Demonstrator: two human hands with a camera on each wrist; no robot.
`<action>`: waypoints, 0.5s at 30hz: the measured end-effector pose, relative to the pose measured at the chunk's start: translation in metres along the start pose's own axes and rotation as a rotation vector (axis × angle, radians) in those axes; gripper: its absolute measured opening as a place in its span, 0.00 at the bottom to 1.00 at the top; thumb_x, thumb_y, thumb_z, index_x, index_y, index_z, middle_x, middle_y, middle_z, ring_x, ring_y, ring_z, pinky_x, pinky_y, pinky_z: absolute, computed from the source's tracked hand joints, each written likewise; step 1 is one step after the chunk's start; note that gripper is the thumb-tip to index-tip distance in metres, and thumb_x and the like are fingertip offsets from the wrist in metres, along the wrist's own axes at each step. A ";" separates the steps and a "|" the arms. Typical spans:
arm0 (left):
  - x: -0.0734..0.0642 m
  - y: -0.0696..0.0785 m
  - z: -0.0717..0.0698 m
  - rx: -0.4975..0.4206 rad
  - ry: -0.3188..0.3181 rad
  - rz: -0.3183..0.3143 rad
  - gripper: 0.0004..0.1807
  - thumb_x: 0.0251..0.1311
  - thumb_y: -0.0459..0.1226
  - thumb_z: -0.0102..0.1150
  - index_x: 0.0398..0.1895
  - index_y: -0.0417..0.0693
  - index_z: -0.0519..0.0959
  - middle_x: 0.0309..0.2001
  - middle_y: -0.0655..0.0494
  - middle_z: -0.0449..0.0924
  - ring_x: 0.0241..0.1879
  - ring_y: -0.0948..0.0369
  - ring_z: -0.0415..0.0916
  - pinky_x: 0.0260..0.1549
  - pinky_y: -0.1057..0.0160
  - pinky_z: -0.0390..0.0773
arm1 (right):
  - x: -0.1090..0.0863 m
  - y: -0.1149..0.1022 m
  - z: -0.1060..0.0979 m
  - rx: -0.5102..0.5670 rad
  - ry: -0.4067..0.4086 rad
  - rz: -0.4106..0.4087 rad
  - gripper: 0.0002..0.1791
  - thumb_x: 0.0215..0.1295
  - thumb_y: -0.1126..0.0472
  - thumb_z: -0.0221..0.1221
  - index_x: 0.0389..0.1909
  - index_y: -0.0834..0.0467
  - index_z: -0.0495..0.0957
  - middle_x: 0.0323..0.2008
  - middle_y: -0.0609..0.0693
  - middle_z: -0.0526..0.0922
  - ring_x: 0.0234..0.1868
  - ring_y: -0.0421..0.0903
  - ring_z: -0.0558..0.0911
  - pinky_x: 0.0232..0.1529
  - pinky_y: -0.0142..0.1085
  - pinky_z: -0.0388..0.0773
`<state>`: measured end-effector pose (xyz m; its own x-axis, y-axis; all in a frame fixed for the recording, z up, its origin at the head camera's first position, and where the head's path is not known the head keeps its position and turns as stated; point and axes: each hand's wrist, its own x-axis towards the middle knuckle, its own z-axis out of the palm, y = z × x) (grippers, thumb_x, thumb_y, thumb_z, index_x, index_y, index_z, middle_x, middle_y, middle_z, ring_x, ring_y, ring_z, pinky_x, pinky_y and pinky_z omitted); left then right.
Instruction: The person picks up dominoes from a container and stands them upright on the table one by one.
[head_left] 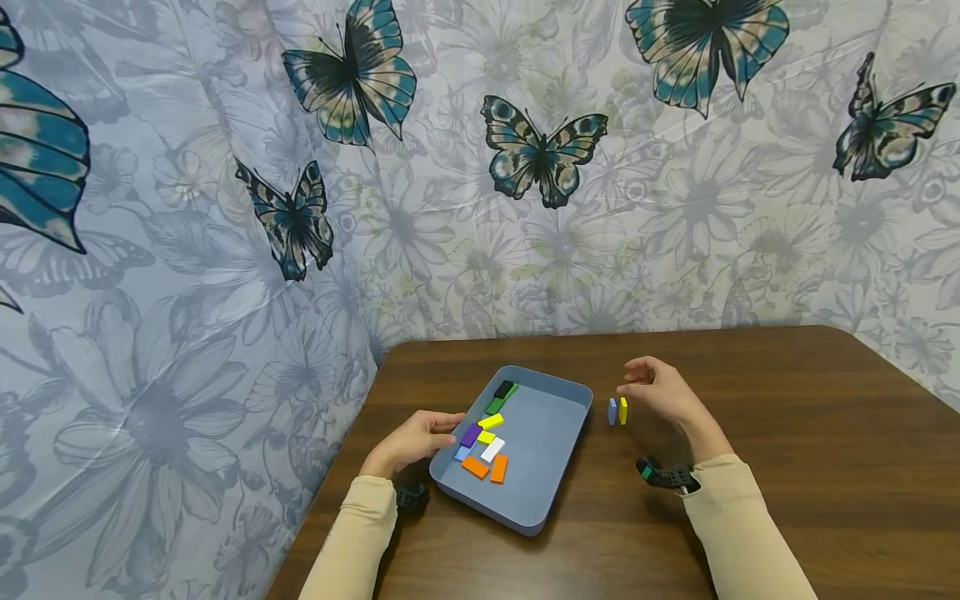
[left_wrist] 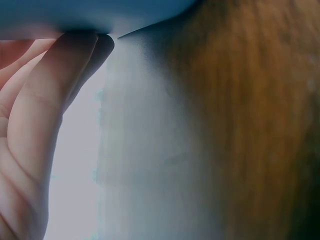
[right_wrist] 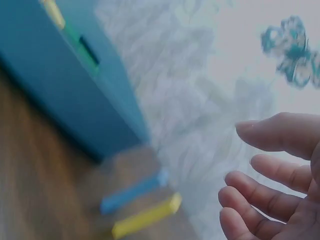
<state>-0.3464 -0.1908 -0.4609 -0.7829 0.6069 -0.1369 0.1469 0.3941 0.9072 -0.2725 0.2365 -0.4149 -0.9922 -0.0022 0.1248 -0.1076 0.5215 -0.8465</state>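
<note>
A blue-grey tray (head_left: 536, 458) lies on the table, and my left hand (head_left: 416, 442) holds its left rim between thumb and fingers. In the left wrist view, fingers (left_wrist: 37, 110) reach up to the tray's side. Right of the tray, a blue block (head_left: 612, 412) and a yellow block (head_left: 623, 411) stand on end, side by side with a narrow gap. Just above and to the right of them is my right hand (head_left: 663, 390), with nothing in its grasp. Its fingers are loosely bent and the thumb stands apart in the right wrist view.
Inside the tray, along its left side, lie several blocks: orange (head_left: 498, 468), white (head_left: 492, 450), purple (head_left: 470, 435), green (head_left: 495, 406) and black (head_left: 503, 389) among them. A patterned butterfly cloth (head_left: 540, 267) hangs behind the brown wooden table (head_left: 825, 467).
</note>
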 end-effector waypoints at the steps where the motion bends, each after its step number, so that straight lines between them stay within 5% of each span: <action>1: 0.000 0.000 0.000 -0.001 0.000 -0.002 0.28 0.70 0.29 0.54 0.72 0.36 0.66 0.71 0.35 0.67 0.64 0.43 0.75 0.52 0.48 0.82 | 0.002 -0.008 0.000 0.003 -0.002 -0.020 0.27 0.70 0.62 0.61 0.64 0.71 0.67 0.57 0.71 0.75 0.55 0.60 0.78 0.50 0.42 0.81; 8: 0.002 0.003 0.003 -0.009 0.008 -0.011 0.27 0.70 0.29 0.54 0.72 0.37 0.66 0.71 0.34 0.66 0.64 0.42 0.74 0.53 0.47 0.81 | 0.023 -0.059 0.016 0.012 -0.087 -0.135 0.25 0.69 0.60 0.62 0.62 0.68 0.72 0.56 0.68 0.78 0.56 0.59 0.79 0.54 0.46 0.79; 15: 0.002 0.005 0.005 -0.007 0.019 -0.022 0.27 0.70 0.29 0.55 0.72 0.37 0.67 0.70 0.35 0.68 0.64 0.42 0.74 0.53 0.48 0.81 | 0.050 -0.088 0.052 0.109 -0.214 -0.119 0.22 0.69 0.63 0.61 0.61 0.66 0.74 0.57 0.65 0.79 0.55 0.55 0.80 0.59 0.52 0.77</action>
<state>-0.3438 -0.1844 -0.4586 -0.7971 0.5852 -0.1490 0.1254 0.4018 0.9071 -0.3157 0.1460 -0.3612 -0.9616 -0.2444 0.1246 -0.2192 0.4117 -0.8846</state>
